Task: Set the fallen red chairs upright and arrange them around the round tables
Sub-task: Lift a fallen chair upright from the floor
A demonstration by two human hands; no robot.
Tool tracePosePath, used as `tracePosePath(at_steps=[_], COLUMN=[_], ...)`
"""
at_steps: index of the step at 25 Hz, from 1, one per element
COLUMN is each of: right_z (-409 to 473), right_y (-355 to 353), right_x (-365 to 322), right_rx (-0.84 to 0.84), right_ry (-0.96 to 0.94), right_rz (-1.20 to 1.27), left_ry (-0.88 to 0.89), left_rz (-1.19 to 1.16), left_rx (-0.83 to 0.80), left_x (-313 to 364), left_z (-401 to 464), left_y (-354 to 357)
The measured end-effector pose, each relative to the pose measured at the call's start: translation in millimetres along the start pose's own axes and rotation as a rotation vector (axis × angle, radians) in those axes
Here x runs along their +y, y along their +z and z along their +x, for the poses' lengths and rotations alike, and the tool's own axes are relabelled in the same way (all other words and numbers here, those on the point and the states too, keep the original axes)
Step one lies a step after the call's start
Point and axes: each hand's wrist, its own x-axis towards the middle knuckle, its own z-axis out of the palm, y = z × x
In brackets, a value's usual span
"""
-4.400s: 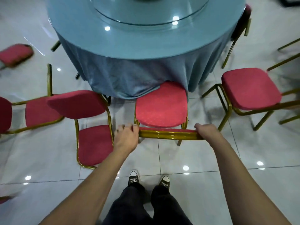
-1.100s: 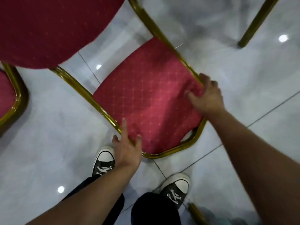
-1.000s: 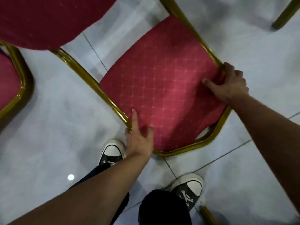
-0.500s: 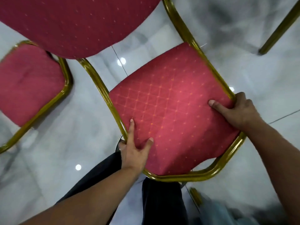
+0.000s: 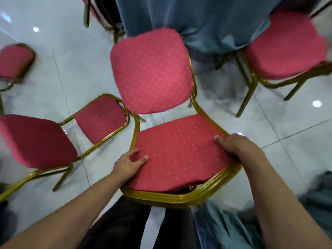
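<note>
I hold a red chair (image 5: pixel 177 151) with a gold frame by its padded backrest, right in front of me. My left hand (image 5: pixel 129 164) grips the backrest's left edge and my right hand (image 5: pixel 233 146) grips its right edge. The chair's seat (image 5: pixel 150 71) points away from me toward the round table's blue-grey cloth (image 5: pixel 206 20). A second red chair (image 5: pixel 41 141) lies on its back on the floor at the left. At the right a third red chair (image 5: pixel 283 47) stands upright by the table.
Another red chair (image 5: pixel 14 62) shows at the far left and chair legs (image 5: pixel 93 13) stand by the table at top. The floor (image 5: pixel 59 49) is glossy pale tile. Blue-grey cloth (image 5: pixel 224 229) hangs at the bottom right, close to my legs.
The chair has been tipped up from lying flat on the floor, with its backrest now raised toward me. My view has lifted from the floor to the table. Both hands kept their grip.
</note>
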Motion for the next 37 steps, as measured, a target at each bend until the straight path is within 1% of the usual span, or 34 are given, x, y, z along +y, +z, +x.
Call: tracePosePath(at_steps=[3, 5, 6, 8, 10, 11, 13, 15, 16, 19, 22, 24, 26, 28, 30, 32, 35, 37], right_z=[-51.5, -74.7, -84.8, -106.0, -124.0, -131.9, -146.1, -166.0, -177.5, -199.3, -190.5, -181.5, -175.0, -176.3, -185.1, -197.8, -220.6, -236.2], right_y=[3.4, 5.8, 7.2, 14.5, 19.6, 21.2, 24.9, 31.4, 36.2, 51.9, 36.4, 13.2, -6.8, -20.3, -26.1, -20.8, -7.7, 1.5], right_x=[-20.4, -33.0, -37.7, -45.8, -48.4, -47.1, -36.9, -25.8, -22.9, -22.7, -33.3, -43.7, -50.5, -58.0, -70.2, -92.4, -138.3, -172.6], right_rx=[-0.05, -0.071, -0.074, -0.015, 0.071, 0.088, 0.116, 0.23, 0.307, 0.5, 0.593, 0.576, 0.551, 0.528, 0.514, 0.514, 0.538, 0.569], right_ry=[-0.038, -0.047, -0.052, -0.07, -0.153, -0.218, -0.297, -0.36, -0.395, -0.455, -0.456, -0.441, -0.434, -0.429, -0.435, -0.461, -0.494, -0.542], right_rz=[-0.066, -0.084, -0.087, -0.065, 0.007, 0.059, 0.239, 0.481, 0.547, 0.555, 0.639, 0.662, 0.611, 0.488, 0.336, 0.27, 0.247, 0.185], left_ry=[0.031, 0.057, 0.069, 0.073, 0.095, 0.116, 0.118, 0.09, 0.078, 0.06, 0.053, 0.068, 0.119, 0.222, 0.333, 0.449, 0.618, 0.697], left_rz=[0.025, -0.006, -0.052, -0.278, -0.489, -0.523, -0.529, -0.526, -0.526, -0.52, -0.501, -0.496, -0.452, -0.392, -0.273, -0.104, 0.101, 0.174], left_rx=[-0.034, -0.014, 0.02, 0.145, 0.245, 0.263, 0.289, 0.375, 0.415, 0.471, 0.43, 0.368, 0.273, 0.142, 0.045, 0.012, -0.027, 0.008], left_x=[4.2, 7.7, 9.2, 11.6, 14.9, 16.5, 22.0, 33.4, 39.5, 48.7, 65.1, 83.9, 98.6, 99.2, 90.2, 76.4, 58.2, 43.3], left_z=[-18.7, -24.1, -27.0, -38.5, -51.5, -57.1, -65.0, -68.1, -70.2, -69.7, -60.7, -47.4, -36.7, -31.5, -35.0, -40.8, -54.0, -60.1], left_y=[-76.4, -116.1, -130.8, -148.2, -146.6, -140.2, -124.8, -116.5, -114.4, -110.4, -115.7, -124.9, -135.4, -145.9, -158.7, -175.2, -206.7, -233.7])
